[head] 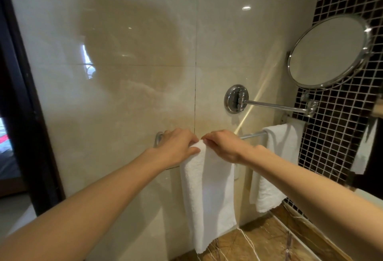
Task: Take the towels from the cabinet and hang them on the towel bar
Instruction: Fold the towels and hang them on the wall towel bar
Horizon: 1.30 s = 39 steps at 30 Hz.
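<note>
Left hand (176, 146): fingers curled over the fold of a white towel (209, 194), pinching it at the top.
Right hand (222, 143): fingertips gripping the same fold, just beside the left.
White towel: draped over the towel bar (253, 135), hanging down the beige tiled wall (124, 53).
Second towel (275, 167): hung further right on the bar.
Round mirror (327, 52): on a chrome swing arm (275, 106) above the bar.

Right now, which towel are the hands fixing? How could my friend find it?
Find the round chrome mirror on its swing arm; below it runs a chrome towel bar holding two white terry towels. Pick the white towel near the bar's left end, under both hands. The other white towel, by the dark mosaic tiles, hangs untouched.
</note>
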Tool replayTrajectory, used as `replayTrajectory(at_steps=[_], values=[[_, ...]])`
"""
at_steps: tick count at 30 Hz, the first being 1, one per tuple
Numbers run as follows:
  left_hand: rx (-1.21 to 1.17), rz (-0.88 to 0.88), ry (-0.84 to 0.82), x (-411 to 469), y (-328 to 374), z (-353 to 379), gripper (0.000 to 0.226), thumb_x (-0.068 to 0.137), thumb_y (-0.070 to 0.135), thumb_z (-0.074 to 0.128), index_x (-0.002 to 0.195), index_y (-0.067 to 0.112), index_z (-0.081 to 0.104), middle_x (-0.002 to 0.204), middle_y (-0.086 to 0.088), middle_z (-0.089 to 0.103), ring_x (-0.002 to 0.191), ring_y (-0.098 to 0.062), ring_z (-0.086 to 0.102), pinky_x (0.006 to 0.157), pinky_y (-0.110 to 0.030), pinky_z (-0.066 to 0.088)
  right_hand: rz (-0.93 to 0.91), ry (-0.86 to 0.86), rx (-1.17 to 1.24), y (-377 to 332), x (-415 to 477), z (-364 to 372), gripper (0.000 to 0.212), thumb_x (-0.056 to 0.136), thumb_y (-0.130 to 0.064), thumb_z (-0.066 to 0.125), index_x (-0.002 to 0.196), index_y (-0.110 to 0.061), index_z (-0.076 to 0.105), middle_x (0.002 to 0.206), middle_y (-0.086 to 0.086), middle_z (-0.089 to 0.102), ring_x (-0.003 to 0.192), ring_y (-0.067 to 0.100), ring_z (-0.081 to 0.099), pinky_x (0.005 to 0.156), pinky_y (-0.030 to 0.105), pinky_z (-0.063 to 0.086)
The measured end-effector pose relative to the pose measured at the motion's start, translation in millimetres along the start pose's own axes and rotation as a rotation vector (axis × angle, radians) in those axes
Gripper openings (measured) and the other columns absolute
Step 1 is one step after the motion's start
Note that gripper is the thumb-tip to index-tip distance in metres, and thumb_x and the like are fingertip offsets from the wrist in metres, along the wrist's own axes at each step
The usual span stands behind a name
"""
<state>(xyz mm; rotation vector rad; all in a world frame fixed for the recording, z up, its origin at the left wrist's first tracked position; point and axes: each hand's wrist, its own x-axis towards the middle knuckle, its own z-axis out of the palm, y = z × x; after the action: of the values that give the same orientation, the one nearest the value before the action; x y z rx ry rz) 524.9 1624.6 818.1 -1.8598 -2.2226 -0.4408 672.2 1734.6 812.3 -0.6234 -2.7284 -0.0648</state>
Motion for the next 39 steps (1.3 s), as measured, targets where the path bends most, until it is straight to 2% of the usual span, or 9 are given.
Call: replayTrajectory(at_steps=[5,9,13,16,20,24,28,32,39], values=[[0.013,-0.017,0.007,-2.9,3.9,-0.4,0.015,0.085,0.05,0.056,0.087,0.037,0.063,0.081,0.007,0.062,0.089,-0.027,0.06,0.087,-0.044,0.043,0.051,0.035,0.057,1.3,-1.3,5.8,0.032,0.099,-0.027,0.04,0.102,-0.01,0.066,0.096,0.012,0.07,0.091,0.034,0.061,0.079,0.044,0.048],[0.037,-0.014,-0.027,-3.5,5.3,-4.1,0.034,0.086,0.046,0.055,0.058,0.031,0.043,0.072,0.005,0.051,0.086,-0.032,0.057,0.087,-0.045,0.041,0.087,0.03,0.075,-1.5,-2.0,5.6,0.032,0.099,-0.027,0.039,0.102,-0.009,0.066,0.098,0.011,0.07,0.092,0.034,0.06,0.08,0.045,0.048],[0.079,-0.002,0.013,-8.7,8.4,-3.5,0.038,0.087,0.041,0.053,0.057,0.024,0.038,0.069,0.002,0.052,0.079,-0.031,0.055,0.088,-0.045,0.039,0.058,0.013,0.009,-6.8,-1.8,0.4,0.029,0.098,-0.027,0.036,0.096,-0.014,0.062,0.094,0.01,0.068,0.087,0.034,0.059,0.076,0.046,0.049],[0.087,0.028,0.109,-15.2,12.7,-1.4,0.032,0.089,0.042,0.049,0.063,0.024,0.044,0.077,0.002,0.06,0.084,-0.03,0.058,0.086,-0.043,0.039,0.01,0.059,-0.009,-14.2,-8.5,1.9,0.029,0.095,-0.033,0.033,0.097,-0.017,0.058,0.097,0.008,0.066,0.089,0.034,0.058,0.073,0.047,0.049],[0.048,0.114,0.28,-31.0,17.7,1.0,0.022,0.092,0.036,0.049,0.099,0.029,0.068,0.099,0.004,0.067,0.1,-0.023,0.057,0.085,-0.037,0.034,-0.033,0.1,0.017,-22.4,-20.0,5.0,0.025,0.098,-0.024,0.041,0.114,-0.012,0.056,0.109,0.009,0.063,0.1,0.032,0.056,0.081,0.045,0.048],[-0.171,0.265,0.495,-53.0,21.5,10.9,0.017,0.083,0.022,0.06,0.086,0.012,0.074,0.085,-0.006,0.071,0.083,-0.03,0.063,0.074,-0.028,0.033,-0.031,0.084,0.035,-25.5,-23.4,4.2,0.027,0.097,-0.018,0.043,0.119,-0.011,0.056,0.117,0.011,0.062,0.108,0.031,0.056,0.088,0.042,0.045],[-0.262,0.261,0.394,-74.0,21.6,32.2,0.02,0.079,0.021,0.06,0.085,0.006,0.073,0.082,-0.009,0.07,0.075,-0.03,0.065,0.073,-0.038,0.053,0.028,0.084,0.034,-31.4,-25.7,3.7,0.036,0.097,-0.016,0.045,0.131,-0.009,0.052,0.132,0.015,0.056,0.121,0.033,0.051,0.098,0.041,0.042],[-0.323,0.189,0.333,-92.0,17.1,55.8,0.024,0.082,0.024,0.059,0.092,0.006,0.072,0.091,-0.008,0.071,0.084,-0.028,0.066,0.075,-0.035,0.052,0.068,0.093,0.034,-34.5,-23.0,6.9,0.039,0.098,-0.018,0.045,0.136,-0.011,0.048,0.135,0.013,0.053,0.123,0.033,0.049,0.097,0.034,0.038],[-0.418,-0.063,0.266,-120.3,2.9,98.2,0.029,0.09,0.033,0.059,0.113,0.016,0.065,0.102,0.001,0.064,0.09,-0.016,0.059,0.079,-0.035,0.05,0.094,0.166,0.03,-33.5,-20.0,16.2,0.037,0.095,-0.016,0.046,0.131,-0.013,0.053,0.127,0.014,0.058,0.117,0.035,0.052,0.094,0.039,0.042]])
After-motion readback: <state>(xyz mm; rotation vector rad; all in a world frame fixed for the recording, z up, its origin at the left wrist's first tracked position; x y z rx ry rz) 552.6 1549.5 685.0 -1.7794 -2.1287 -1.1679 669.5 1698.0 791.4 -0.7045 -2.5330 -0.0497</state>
